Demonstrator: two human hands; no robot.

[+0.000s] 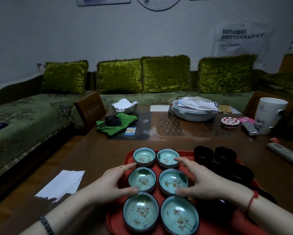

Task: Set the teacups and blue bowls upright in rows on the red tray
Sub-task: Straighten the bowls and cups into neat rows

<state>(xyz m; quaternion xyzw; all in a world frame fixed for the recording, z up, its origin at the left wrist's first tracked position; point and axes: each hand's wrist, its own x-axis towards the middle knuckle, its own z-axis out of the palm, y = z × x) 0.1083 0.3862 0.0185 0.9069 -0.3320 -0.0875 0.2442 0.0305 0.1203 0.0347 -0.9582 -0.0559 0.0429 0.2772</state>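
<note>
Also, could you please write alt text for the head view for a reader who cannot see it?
Six blue bowls stand upright in two rows on a red tray; the person's left hand and right hand, fingers spread, flank the middle pair. Dark teacups stand to the right.

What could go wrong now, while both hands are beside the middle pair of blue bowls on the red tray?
The left middle bowl and right middle bowl stand almost rim to rim. If the left hand and right hand press inward, they may knock together and chip. The right forearm passes close over the dark cups on the tray; moving it sideways could tip one.
</note>
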